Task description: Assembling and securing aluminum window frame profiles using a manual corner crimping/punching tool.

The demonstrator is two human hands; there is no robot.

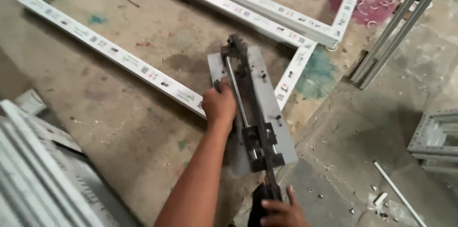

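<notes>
A grey metal manual cutter (267, 112), with a flat base plate, a steel guide rail and a dark carriage, is held above the concrete floor. My left hand (218, 104) grips the left edge of its base plate. At the bottom of the view, my right hand (281, 213) is wrapped around the tool's black handle (265, 193). The tool hangs over a corner of a white window frame (143, 69) lying flat on the floor.
A second white frame (267, 10) lies behind the first. Metal rails (396, 31) lean at the right. Stacked white profiles (38, 174) fill the lower left. A metal frame piece (434, 136) and a thin white strip (398, 193) lie at the right among shavings.
</notes>
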